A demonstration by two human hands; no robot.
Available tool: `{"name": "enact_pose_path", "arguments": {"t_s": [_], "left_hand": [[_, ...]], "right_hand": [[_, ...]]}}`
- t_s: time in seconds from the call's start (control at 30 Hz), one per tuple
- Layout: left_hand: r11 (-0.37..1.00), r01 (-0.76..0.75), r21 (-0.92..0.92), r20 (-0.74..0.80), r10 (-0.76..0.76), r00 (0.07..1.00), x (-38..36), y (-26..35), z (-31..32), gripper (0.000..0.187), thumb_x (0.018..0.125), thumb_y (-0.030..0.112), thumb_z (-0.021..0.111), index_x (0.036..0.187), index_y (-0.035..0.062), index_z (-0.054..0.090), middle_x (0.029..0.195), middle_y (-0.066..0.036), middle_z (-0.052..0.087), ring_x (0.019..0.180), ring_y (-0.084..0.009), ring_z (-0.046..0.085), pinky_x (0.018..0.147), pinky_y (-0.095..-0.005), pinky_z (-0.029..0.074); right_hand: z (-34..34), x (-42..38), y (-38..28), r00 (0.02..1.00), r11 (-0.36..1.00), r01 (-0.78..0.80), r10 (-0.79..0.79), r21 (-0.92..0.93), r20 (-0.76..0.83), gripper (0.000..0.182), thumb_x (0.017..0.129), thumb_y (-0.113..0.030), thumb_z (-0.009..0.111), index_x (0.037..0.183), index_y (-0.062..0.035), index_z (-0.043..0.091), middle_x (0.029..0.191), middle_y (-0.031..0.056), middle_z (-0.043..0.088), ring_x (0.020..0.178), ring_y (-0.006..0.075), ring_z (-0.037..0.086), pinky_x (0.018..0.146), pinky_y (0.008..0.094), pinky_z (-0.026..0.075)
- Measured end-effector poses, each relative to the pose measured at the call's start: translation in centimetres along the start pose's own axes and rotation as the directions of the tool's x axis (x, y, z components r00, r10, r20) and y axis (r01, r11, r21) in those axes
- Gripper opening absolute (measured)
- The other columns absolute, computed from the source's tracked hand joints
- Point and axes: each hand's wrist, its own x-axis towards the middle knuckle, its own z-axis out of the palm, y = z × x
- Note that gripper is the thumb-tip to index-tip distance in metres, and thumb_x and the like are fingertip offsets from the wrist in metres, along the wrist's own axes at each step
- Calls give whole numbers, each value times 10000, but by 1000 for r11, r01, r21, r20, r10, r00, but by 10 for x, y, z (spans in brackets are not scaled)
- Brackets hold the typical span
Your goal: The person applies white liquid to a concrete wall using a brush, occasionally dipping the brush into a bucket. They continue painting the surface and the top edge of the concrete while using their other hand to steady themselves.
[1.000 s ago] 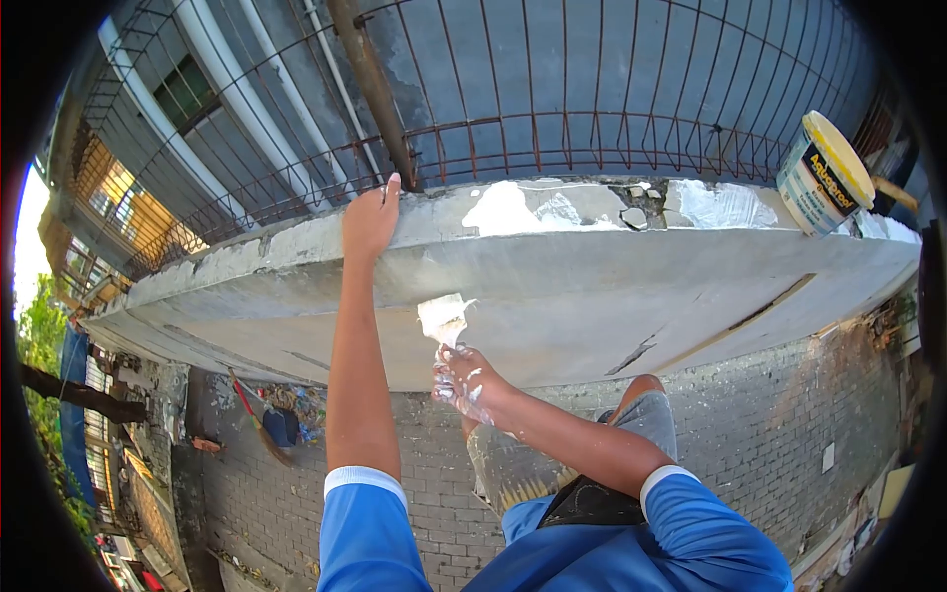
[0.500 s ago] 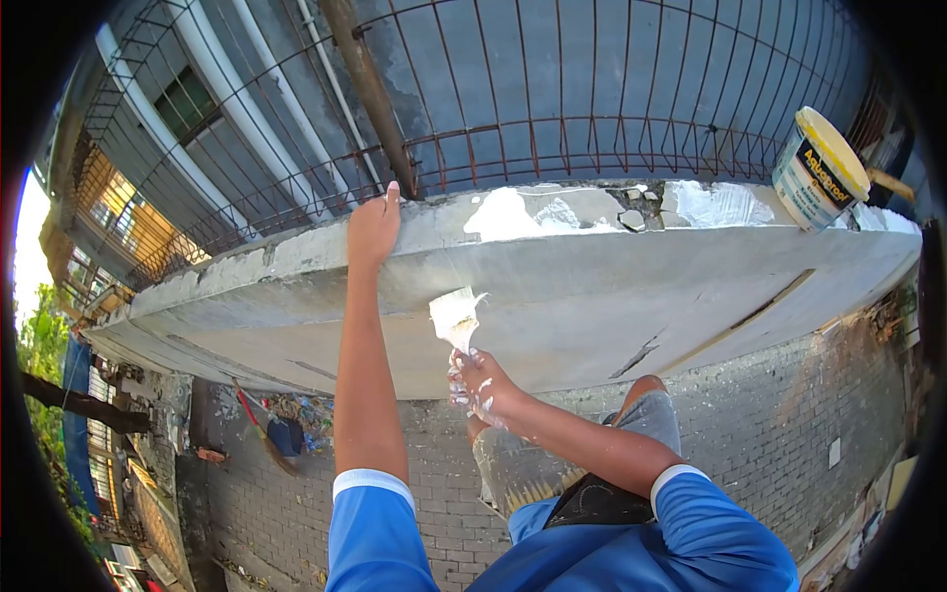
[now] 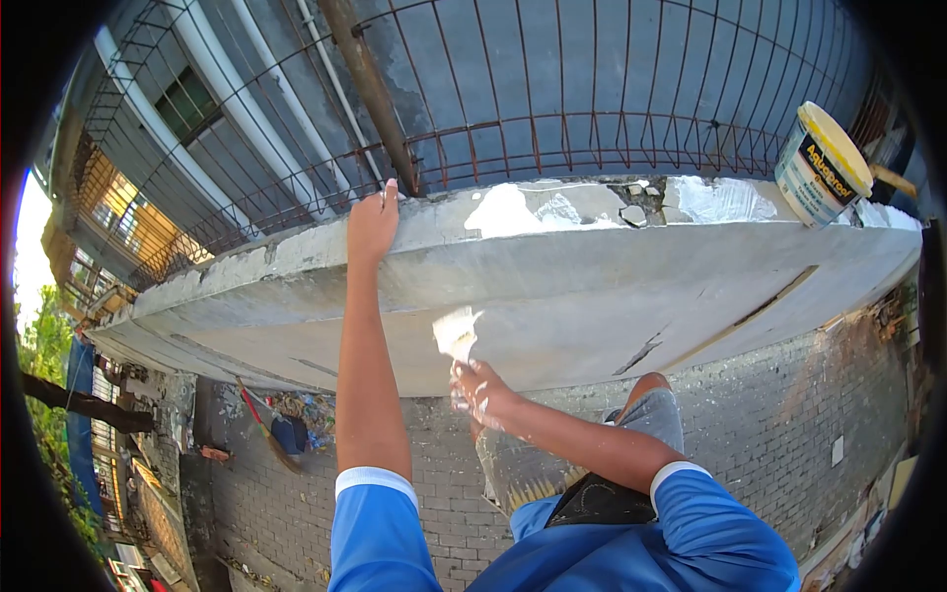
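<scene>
My right hand (image 3: 480, 392), spattered with white paint, is closed around the handle of a paintbrush (image 3: 456, 333). The wide bristles are coated white and point up, in front of the side face of a low grey concrete wall (image 3: 533, 271). My left hand (image 3: 373, 225) rests on the wall's top edge by a rusty post, one finger stretched forward; its other fingers are partly hidden. White paint patches (image 3: 503, 210) lie on the wall top right of that hand. Farther right, an Aquaproof bucket (image 3: 821, 166) with a yellow-stained rim stands on the ledge.
Rusty wire mesh (image 3: 562, 89) and a rusty post (image 3: 370, 84) rise behind the ledge. Broken concrete chunks (image 3: 634, 212) lie between the paint patches. Below is brick paving (image 3: 434, 483), with a broom (image 3: 264, 429) and litter at the left. A stick lies behind the bucket.
The paintbrush has dipped slightly downward in my right hand, its bristles a little lower. My left hand stays on the wall top, and the bucket stands in the same place.
</scene>
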Motion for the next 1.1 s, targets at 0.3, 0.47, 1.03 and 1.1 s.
{"name": "enact_pose_path", "arguments": {"t_s": [0.3, 0.47, 1.03, 1.1], "left_hand": [[1000, -4, 19, 13, 3, 1000, 1, 3, -3, 617, 1045, 527, 394, 965, 36, 758, 815, -275, 674, 840, -473, 645, 773, -493, 496], [1000, -5, 10, -39, 6, 999, -1, 1, 1, 634, 1044, 549, 386, 969, 45, 763, 773, -256, 673, 798, -467, 643, 749, -491, 493], [999, 38, 22, -21, -38, 999, 1, 3, -1, 634, 1034, 562, 394, 965, 56, 769, 787, -248, 681, 815, -452, 651, 756, -491, 496], [999, 46, 24, -8, -46, 999, -2, 4, -2, 638, 1034, 563, 394, 962, 51, 768, 785, -250, 680, 812, -453, 650, 753, -494, 495]], "right_hand": [[43, -56, -68, 961, 988, 140, -152, 68, 230, 133, 1053, -203, 537, 963, -122, 482, 762, -13, 438, 602, 101, 417, 546, 289, 411], [-23, -14, -13, 990, 992, -9, -9, 128, 143, 132, 1053, -220, 543, 1002, -107, 498, 761, 4, 462, 616, 105, 441, 544, 284, 415], [-47, 9, -1, 1000, 998, -16, 16, -69, -5, 111, 1050, -203, 537, 1048, -92, 537, 779, 3, 483, 619, 134, 454, 573, 298, 427], [-12, -7, -34, 999, 998, 19, -17, -65, 28, 98, 1052, -192, 531, 1035, -97, 536, 777, 2, 478, 616, 138, 447, 572, 299, 425]]}}
